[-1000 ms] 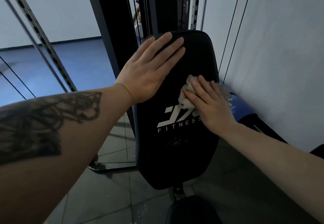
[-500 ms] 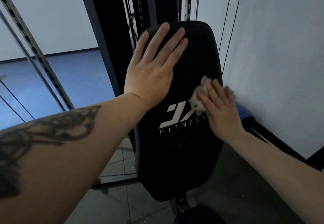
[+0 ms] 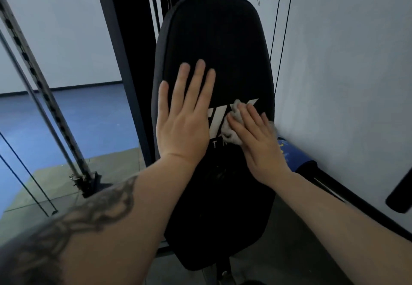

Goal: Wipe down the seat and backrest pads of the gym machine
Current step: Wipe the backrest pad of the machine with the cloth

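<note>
A tall black backrest pad (image 3: 214, 46) with a white logo stands upright in front of me. My left hand (image 3: 185, 115) lies flat on its left half, fingers straight and pointing up. My right hand (image 3: 256, 142) presses a crumpled grey-white cloth (image 3: 233, 126) against the pad over the logo, its fingers laid straight over the cloth. Most of the cloth is hidden under that hand. Only a dark sliver of the seat pad (image 3: 252, 282) shows at the bottom edge.
The machine's black frame (image 3: 124, 62) and cables (image 3: 278, 39) rise behind the pad. A perforated steel upright (image 3: 42, 97) slants at the left. A white wall (image 3: 347, 84) is close on the right, with a blue roller pad (image 3: 294, 153) and a black bar (image 3: 330, 186) beside it.
My left hand has slid down from the top of the backrest to its middle. The right hand with the cloth stays on the logo. The view has tilted up, showing the pad's top.
</note>
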Available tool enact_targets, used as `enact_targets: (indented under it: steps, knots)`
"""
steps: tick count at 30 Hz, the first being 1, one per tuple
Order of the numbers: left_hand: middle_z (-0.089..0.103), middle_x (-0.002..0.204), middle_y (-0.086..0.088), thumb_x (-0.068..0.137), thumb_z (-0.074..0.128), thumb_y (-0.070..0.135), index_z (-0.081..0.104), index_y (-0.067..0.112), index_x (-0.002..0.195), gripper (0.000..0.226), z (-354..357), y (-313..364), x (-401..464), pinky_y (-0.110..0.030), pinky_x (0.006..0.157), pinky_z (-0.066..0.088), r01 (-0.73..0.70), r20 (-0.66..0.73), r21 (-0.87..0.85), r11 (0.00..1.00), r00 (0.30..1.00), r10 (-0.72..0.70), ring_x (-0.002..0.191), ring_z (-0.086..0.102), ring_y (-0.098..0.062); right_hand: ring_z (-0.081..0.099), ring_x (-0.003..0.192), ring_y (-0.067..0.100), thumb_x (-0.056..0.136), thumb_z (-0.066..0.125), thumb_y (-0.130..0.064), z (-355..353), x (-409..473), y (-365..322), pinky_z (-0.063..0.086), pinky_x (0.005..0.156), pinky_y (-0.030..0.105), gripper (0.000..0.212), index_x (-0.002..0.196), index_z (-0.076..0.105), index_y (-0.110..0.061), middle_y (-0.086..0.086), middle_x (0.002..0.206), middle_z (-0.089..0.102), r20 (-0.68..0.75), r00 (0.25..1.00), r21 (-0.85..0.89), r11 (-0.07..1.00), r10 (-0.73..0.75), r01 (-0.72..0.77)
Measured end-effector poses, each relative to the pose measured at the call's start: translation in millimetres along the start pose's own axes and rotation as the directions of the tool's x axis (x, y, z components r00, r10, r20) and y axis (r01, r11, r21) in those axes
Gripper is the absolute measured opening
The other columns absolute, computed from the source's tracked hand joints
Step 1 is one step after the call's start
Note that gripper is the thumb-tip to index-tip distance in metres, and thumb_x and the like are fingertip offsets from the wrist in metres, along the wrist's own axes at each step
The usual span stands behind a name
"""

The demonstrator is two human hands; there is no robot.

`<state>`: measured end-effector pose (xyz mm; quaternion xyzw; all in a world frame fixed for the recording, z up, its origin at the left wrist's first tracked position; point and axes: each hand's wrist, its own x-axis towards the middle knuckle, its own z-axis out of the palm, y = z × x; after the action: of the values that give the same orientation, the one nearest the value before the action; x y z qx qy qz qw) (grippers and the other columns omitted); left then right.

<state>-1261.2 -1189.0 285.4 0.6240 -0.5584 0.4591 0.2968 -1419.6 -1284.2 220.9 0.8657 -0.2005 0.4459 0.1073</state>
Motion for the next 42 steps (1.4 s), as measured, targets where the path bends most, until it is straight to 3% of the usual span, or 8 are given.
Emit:
enact_targets:
  steps: [16, 20, 23, 29, 32, 35, 38, 42]
  knots:
    - [0.012, 0.161, -0.001, 0.092, 0.042, 0.008, 0.014, 0.019, 0.152, 0.067, 9.8, 1.7, -7.7, -0.042, 0.118, -0.006, -0.003, -0.071, 0.020, 1.000, 0.997, 0.004, 0.148, 0.005, -0.022, 0.002, 0.148, 0.018, 0.095, 0.040, -0.006, 6.8, -4.8, -0.2, -0.002, 0.120, 0.034, 0.067, 0.150, 0.014, -0.034, -0.005, 0.160, 0.007, -0.072, 0.996, 0.066, 0.996, 0.061, -0.056]
    - [0.014, 0.161, -0.001, 0.092, 0.041, 0.008, 0.017, 0.019, 0.152, 0.065, 17.2, 0.2, -8.4, -0.043, 0.118, -0.003, 0.000, -0.122, 0.012, 1.000, 0.993, 0.001, 0.148, 0.006, -0.023, 0.010, 0.147, 0.020, 0.098, 0.034, -0.006, 5.1, 0.9, 10.3, 0.010, 0.119, 0.048, 0.072, 0.142, 0.008, -0.057, 0.001, 0.160, 0.014, -0.304, 0.866, 0.259, 0.909, 0.398, -0.327]
    - [0.015, 0.161, 0.001, 0.091, 0.041, 0.008, 0.019, 0.019, 0.151, 0.065, 23.6, 4.0, -5.1, -0.043, 0.118, -0.003, 0.024, -0.173, -0.004, 1.000, 0.985, -0.025, 0.148, 0.006, -0.021, 0.006, 0.148, 0.016, 0.095, 0.035, -0.005, 30.0, -1.6, -11.3, 0.007, 0.120, 0.044, 0.068, 0.148, 0.014, -0.041, -0.002, 0.160, 0.010, -0.345, 0.854, 0.258, 0.915, 0.388, -0.311]
    - [0.023, 0.158, 0.002, 0.094, 0.035, 0.008, 0.029, 0.018, 0.149, 0.056, 22.1, 52.3, -57.2, -0.039, 0.121, 0.002, 0.358, -0.182, -0.443, 0.822, 0.862, -0.474, 0.148, 0.012, -0.014, -0.003, 0.147, 0.007, 0.101, 0.037, -0.014, 38.6, -23.6, -9.2, 0.006, 0.120, 0.048, 0.057, 0.147, 0.012, -0.036, -0.014, 0.157, 0.003, -0.247, 0.940, 0.206, 0.961, 0.236, -0.187]
    - [0.040, 0.150, 0.003, 0.097, 0.034, 0.009, 0.040, 0.016, 0.143, 0.047, 18.0, 43.4, -81.5, -0.037, 0.120, 0.016, 0.310, -0.187, -0.703, 0.640, 0.788, -0.587, 0.143, 0.026, -0.009, -0.004, 0.146, 0.003, 0.102, 0.035, -0.019, 38.9, -23.2, -14.5, 0.006, 0.120, 0.048, 0.056, 0.146, 0.009, -0.042, -0.018, 0.156, 0.002, -0.245, 0.929, 0.263, 0.941, 0.278, -0.212]
    - [0.041, 0.146, 0.010, 0.098, 0.037, 0.011, 0.041, 0.019, 0.143, 0.045, 13.9, 20.7, -108.2, -0.033, 0.117, 0.027, 0.202, -0.130, -0.824, 0.529, 0.842, -0.524, 0.140, 0.029, -0.003, -0.003, 0.146, 0.004, 0.102, 0.031, -0.025, 37.6, -24.6, -15.2, 0.004, 0.121, 0.045, 0.052, 0.146, 0.010, -0.043, -0.010, 0.160, 0.006, -0.229, 0.932, 0.299, 0.932, 0.281, -0.207]
    - [0.034, 0.151, 0.012, 0.100, 0.036, 0.014, 0.039, 0.022, 0.144, 0.045, 19.8, -11.5, -137.9, -0.025, 0.117, 0.023, 0.122, -0.087, -0.816, 0.565, 0.940, -0.330, 0.142, 0.025, 0.000, -0.001, 0.147, 0.007, 0.101, 0.029, -0.025, 32.6, -27.4, -15.8, 0.004, 0.121, 0.044, 0.051, 0.137, 0.007, -0.053, -0.006, 0.161, 0.007, -0.209, 0.940, 0.339, 0.922, 0.270, -0.189]
    - [0.021, 0.158, 0.014, 0.101, 0.033, 0.013, 0.029, 0.026, 0.148, 0.049, 36.3, -35.9, -153.6, -0.018, 0.116, 0.018, 0.089, -0.034, -0.852, 0.515, 0.974, -0.224, 0.144, 0.017, 0.000, -0.002, 0.147, 0.008, 0.100, 0.028, -0.025, 38.1, -21.9, -31.9, 0.001, 0.120, 0.046, 0.050, 0.143, 0.010, -0.042, -0.008, 0.160, 0.007, -0.234, 0.922, 0.355, 0.910, 0.307, -0.213]
